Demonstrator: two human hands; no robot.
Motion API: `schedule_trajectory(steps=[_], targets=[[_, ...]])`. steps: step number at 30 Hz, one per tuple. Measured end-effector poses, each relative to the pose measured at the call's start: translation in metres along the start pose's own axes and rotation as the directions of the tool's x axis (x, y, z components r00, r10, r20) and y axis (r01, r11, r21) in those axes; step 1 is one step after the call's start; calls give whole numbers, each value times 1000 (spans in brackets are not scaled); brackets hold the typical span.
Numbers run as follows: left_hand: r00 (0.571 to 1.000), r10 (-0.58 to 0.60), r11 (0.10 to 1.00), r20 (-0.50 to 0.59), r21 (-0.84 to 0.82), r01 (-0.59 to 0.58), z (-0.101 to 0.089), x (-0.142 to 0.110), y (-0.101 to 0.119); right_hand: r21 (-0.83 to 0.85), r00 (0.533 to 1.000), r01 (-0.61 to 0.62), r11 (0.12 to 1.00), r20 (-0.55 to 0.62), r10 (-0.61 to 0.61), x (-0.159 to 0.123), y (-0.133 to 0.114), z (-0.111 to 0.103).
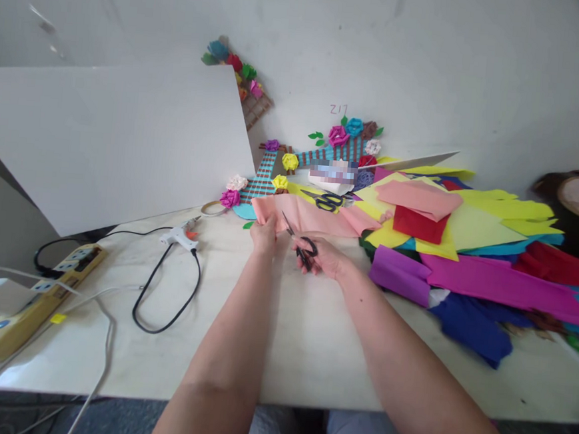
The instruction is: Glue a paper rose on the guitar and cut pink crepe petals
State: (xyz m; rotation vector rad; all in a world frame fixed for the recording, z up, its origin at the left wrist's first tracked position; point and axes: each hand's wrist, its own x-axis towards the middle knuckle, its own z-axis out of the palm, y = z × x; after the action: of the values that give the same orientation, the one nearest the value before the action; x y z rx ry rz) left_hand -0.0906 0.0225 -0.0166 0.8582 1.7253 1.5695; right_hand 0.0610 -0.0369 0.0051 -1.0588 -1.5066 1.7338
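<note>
My left hand (264, 234) pinches the near edge of a pink crepe paper sheet (319, 218) lying on the white table (279, 350). My right hand (322, 256) grips black-handled scissors (298, 239), their blades open and pointing up-left into the pink paper's edge beside my left fingers. Both forearms reach out from the bottom of the view.
A heap of coloured crepe paper (486, 259) covers the right side. A second pair of scissors (327, 200) lies behind the pink sheet. Paper-flower crafts (345, 148) lean at the wall. A glue gun (181, 236) with black cord, a yellow power strip (32, 297) and a white board (109, 143) sit left.
</note>
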Motion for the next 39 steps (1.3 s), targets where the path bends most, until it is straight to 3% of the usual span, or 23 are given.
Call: schedule_trajectory(steps=[6, 30, 39], targets=[[999, -33, 990, 20, -135, 35, 1, -5, 3, 20, 998, -29, 999, -48, 30, 0, -2, 4], [999, -20, 989, 41, -146, 26, 3, -3, -1, 45, 997, 8, 999, -72, -4, 7, 5, 3], [998, -51, 968, 32, -245, 57, 4, -6, 3, -10, 998, 3, 1000, -59, -3, 2, 0, 6]])
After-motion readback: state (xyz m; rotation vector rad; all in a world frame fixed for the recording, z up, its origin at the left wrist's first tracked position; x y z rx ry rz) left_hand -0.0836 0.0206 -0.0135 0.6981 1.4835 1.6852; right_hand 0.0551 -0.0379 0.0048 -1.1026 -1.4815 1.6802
